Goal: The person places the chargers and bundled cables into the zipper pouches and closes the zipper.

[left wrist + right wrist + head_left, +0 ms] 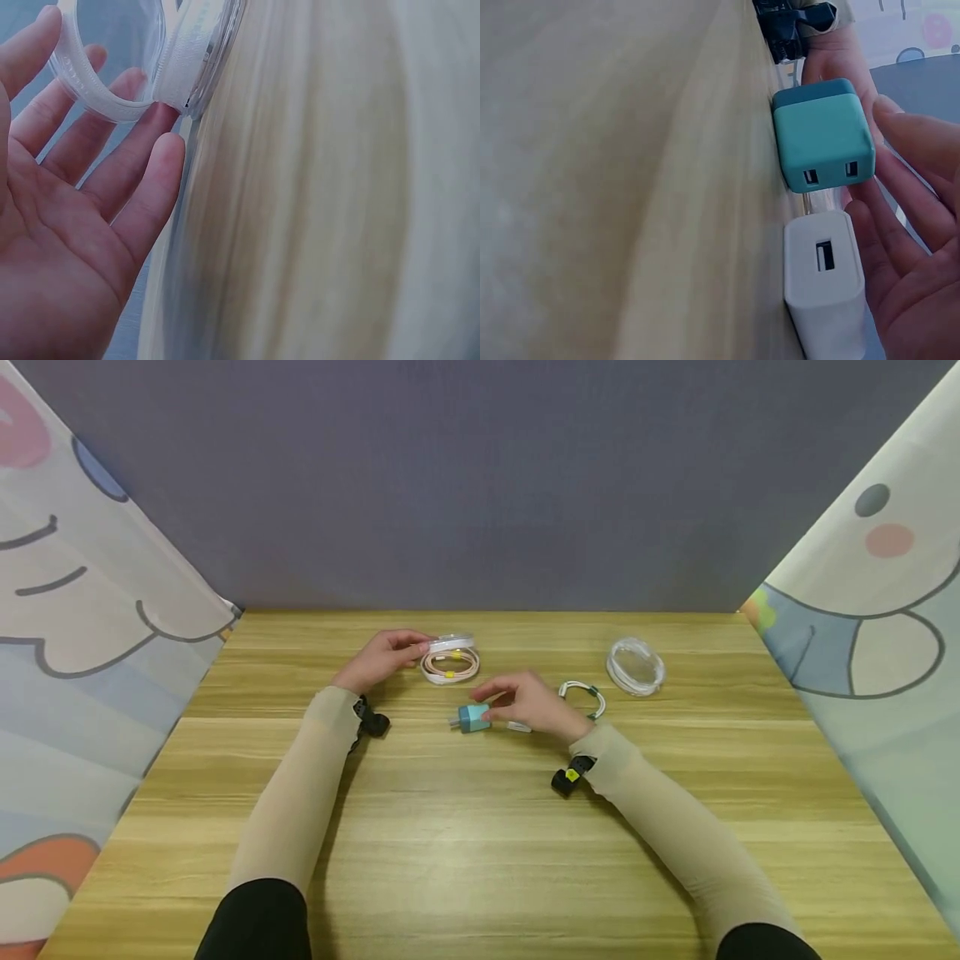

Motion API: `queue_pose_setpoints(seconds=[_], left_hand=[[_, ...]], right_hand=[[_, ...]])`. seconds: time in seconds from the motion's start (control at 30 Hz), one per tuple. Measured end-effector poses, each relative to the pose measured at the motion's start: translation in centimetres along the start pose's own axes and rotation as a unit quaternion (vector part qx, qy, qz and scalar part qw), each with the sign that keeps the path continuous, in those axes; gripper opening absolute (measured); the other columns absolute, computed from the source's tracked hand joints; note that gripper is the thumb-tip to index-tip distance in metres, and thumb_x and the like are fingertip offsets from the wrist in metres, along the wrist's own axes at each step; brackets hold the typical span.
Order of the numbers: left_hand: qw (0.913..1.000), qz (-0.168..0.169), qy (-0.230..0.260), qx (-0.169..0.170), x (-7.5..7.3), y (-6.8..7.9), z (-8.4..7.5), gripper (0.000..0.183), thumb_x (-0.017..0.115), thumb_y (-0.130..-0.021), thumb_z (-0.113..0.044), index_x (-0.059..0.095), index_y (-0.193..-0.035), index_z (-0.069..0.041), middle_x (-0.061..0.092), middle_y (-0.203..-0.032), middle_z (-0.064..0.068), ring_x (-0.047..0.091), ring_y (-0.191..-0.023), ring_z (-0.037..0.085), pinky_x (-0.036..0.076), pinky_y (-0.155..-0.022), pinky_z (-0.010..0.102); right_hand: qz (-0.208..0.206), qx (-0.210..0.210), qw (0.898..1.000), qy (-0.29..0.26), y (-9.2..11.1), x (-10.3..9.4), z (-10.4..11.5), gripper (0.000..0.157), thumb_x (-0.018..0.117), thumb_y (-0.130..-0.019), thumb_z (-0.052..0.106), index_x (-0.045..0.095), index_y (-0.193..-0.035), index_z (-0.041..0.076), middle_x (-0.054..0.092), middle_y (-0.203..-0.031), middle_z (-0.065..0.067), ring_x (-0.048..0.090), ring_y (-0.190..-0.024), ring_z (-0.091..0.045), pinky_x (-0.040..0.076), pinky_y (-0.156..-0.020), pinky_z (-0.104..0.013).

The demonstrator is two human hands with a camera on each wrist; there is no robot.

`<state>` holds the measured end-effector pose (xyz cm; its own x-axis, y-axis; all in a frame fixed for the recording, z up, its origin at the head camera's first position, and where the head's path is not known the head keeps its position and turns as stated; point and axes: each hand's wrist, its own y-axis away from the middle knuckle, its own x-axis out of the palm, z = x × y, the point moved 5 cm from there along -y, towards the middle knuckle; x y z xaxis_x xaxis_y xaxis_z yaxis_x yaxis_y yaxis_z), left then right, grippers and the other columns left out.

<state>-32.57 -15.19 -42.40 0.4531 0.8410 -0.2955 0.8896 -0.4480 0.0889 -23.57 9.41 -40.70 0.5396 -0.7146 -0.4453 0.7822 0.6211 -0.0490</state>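
The teal charger lies on the worktop, and in the head view its metal prongs point left. The right wrist view shows the opposite end: two USB ports, hidden from the head camera. The right hand is just to the right of the teal charger, its fingers loosely bent around that end without gripping; in the right wrist view a fingertip is just beside the casing.

That view also reveals the full body of a white charger, near the ported end of the teal charger; from the head, the right hand covers most of it.

Beyond the teal charger and slightly to its left is a clear round case, its lid raised. Only the head view shows the pink cable coiled there with yellow ties. The left hand pinches the rim of the lid; the left wrist view shows its fingers behind the transparent face.

Right of the teal charger, the head view alone shows a looped white cable with green ties and, farther right and beyond, a round white coil.
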Motion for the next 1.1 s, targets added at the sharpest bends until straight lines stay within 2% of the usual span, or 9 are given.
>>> queue_pose_setpoints(seconds=[0.17, 0.37, 0.6, 0.73, 0.93, 1.1], left_hand=[[0.9999, -0.004, 0.013, 0.002, 0.0, -0.1, 0.3, 0.040, 0.062, -0.100, -0.033, 0.064, -0.132, -0.009, 0.060, -0.134, 0.007, 0.056, -0.116, 0.021, 0.049, -0.094, 0.042], [0.9997, 0.001, 0.025, -0.001, 0.1, 0.0, 0.1, 0.039, 0.060, -0.102, -0.027, 0.062, -0.135, -0.006, 0.058, -0.136, 0.010, 0.056, -0.117, 0.022, 0.047, -0.097, 0.046], [0.9997, 0.012, 0.021, 0.004, 0.4, 1.2, -2.1, 0.037, 0.059, -0.102, -0.022, 0.062, -0.133, -0.003, 0.058, -0.137, 0.011, 0.056, -0.117, 0.022, 0.048, -0.098, 0.046], [0.9996, 0.014, 0.019, 0.014, 0.5, 1.2, -2.7, 0.037, 0.061, -0.101, -0.022, 0.062, -0.132, -0.001, 0.059, -0.137, 0.012, 0.057, -0.116, 0.022, 0.049, -0.096, 0.044], [0.9995, 0.003, 0.029, 0.009, 0.0, 0.1, -0.8, 0.035, 0.061, -0.101, -0.020, 0.063, -0.130, -0.001, 0.059, -0.138, 0.010, 0.058, -0.114, 0.021, 0.050, -0.094, 0.043], [0.9993, -0.002, 0.038, 0.003, -0.1, -0.1, 0.2, 0.039, 0.062, -0.100, -0.024, 0.063, -0.134, -0.004, 0.059, -0.137, 0.010, 0.058, -0.115, 0.022, 0.050, -0.095, 0.043]], right_hand=[[0.010, 0.009, 1.000, 0.009, 0.2, 0.2, -0.4, 0.034, 0.080, -0.086, 0.012, 0.073, -0.118, 0.007, 0.071, -0.113, -0.001, 0.069, -0.095, -0.020, 0.056, -0.081, -0.033], [0.013, 0.016, 1.000, 0.018, 0.2, 0.2, -0.5, 0.035, 0.080, -0.086, 0.012, 0.072, -0.120, 0.007, 0.071, -0.113, -0.002, 0.068, -0.096, -0.019, 0.055, -0.082, -0.032], [0.017, 0.031, 0.999, 0.036, 0.0, 0.2, -0.5, 0.032, 0.080, -0.085, 0.008, 0.073, -0.117, 0.010, 0.072, -0.107, -0.002, 0.069, -0.094, -0.017, 0.055, -0.081, -0.033], [0.002, 0.040, 0.998, 0.053, 0.0, -0.1, -0.5, 0.031, 0.079, -0.086, 0.009, 0.074, -0.116, 0.011, 0.073, -0.108, 0.000, 0.068, -0.093, -0.015, 0.055, -0.081, -0.033], [-0.014, 0.043, 0.997, 0.061, -0.3, -0.2, -0.7, 0.029, 0.078, -0.088, 0.012, 0.074, -0.117, 0.011, 0.072, -0.111, 0.000, 0.068, -0.096, -0.015, 0.055, -0.083, -0.031], [-0.038, 0.052, 0.997, 0.033, -0.4, -0.3, -0.9, 0.029, 0.076, -0.089, 0.012, 0.073, -0.118, 0.010, 0.071, -0.115, -0.004, 0.068, -0.101, -0.019, 0.055, -0.085, -0.032]])
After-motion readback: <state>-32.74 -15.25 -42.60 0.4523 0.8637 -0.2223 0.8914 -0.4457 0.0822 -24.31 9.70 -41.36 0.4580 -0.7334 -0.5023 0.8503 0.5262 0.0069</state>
